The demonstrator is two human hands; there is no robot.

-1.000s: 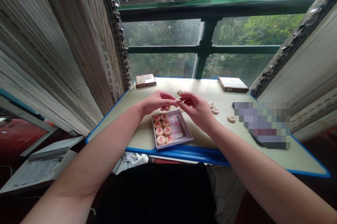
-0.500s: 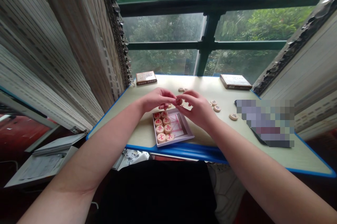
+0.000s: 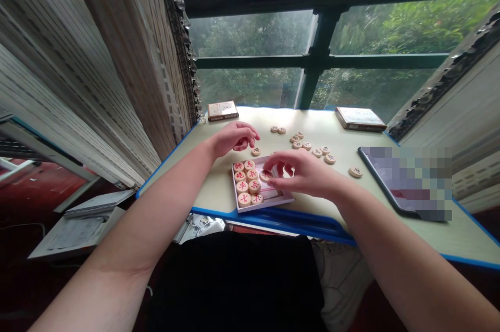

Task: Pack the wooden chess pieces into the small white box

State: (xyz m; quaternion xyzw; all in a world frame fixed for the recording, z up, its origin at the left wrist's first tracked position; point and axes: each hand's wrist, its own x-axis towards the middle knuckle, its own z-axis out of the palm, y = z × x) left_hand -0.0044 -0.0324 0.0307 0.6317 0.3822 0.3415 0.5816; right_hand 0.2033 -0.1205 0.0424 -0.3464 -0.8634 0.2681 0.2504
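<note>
Fingers on the right hand (image 3: 302, 176) point left with the palm down and the wrist coming in low over the blue-edged table (image 3: 219, 194). The thumb and forefinger tips are pinched lightly on one wooden chess disc (image 3: 266, 176) sitting inside the white tray (image 3: 279, 200), so that hand is closed on it, not spread. The left hand (image 3: 234, 137) is further out, forearm running diagonally up from the bottom left, knuckles up and fingers curled down toward the tabletop. Honestly can't tell if anything is tucked in there. Just beside those curled fingertips, on the near side, lies a single loose disc (image 3: 255, 151), close but I can't say it's touching. Counting time: right next to the right fingertips, on their left, are eight red-lettered discs (image 3: 242, 186) packed in two columns of four and touching each other, so nine in the tray with the pinched one. Out past the right knuckles I get roughly ten scattered discs (image 3: 317, 152), a couple too small to be sure of. Two boxes: one flat box (image 3: 222, 111) beyond the left hand, and a second flat box (image 3: 360, 118) far out past the right wrist. One dark tablet (image 3: 406, 181), screen blurred, lies to the right of the right forearm.
</note>
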